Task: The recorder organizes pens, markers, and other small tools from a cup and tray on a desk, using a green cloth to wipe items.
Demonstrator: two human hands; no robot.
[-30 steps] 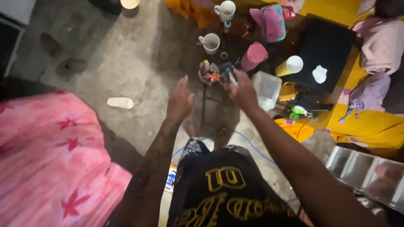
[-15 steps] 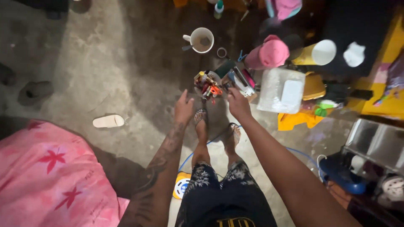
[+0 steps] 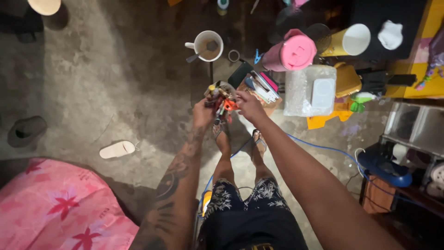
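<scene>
- Bare concrete floor runs under everything, dim and stained, with a pink flowered cloth bulking up at the lower left and a pale sandal lying alone between them.
- Clutter crowds the upper right: a clear plastic box, a pink lidded tumbler, a yellow cup on its side, and a white mug with a spoon in it, a little beyond my hands.
- Both arms reach straight down and forward from my shoulders, nearly parallel, elbows almost straight, wrists meeting just above my sandalled feet.
- My left hand is curled under and around the small container of pens and bits, grasping it from the left side, so it sits lifted between my hands rather than clearly resting on the floor.
- My right hand comes in from the other side, fingertips pinched toward the orange piece sticking out; whether they have closed on it I cannot tell.
- Tipping is the chief risk, I judge: the container is overfull, and a one-handed hold that tilts would spill the lot across the floor.
- Pulling one piece out of a tight bundle could drag its neighbours along.
- A blue cable trails by my feet, and a step back might snag it.
- Smallest worry: the stack of cards and flat things sits just beside my right knuckles and could be knocked.
</scene>
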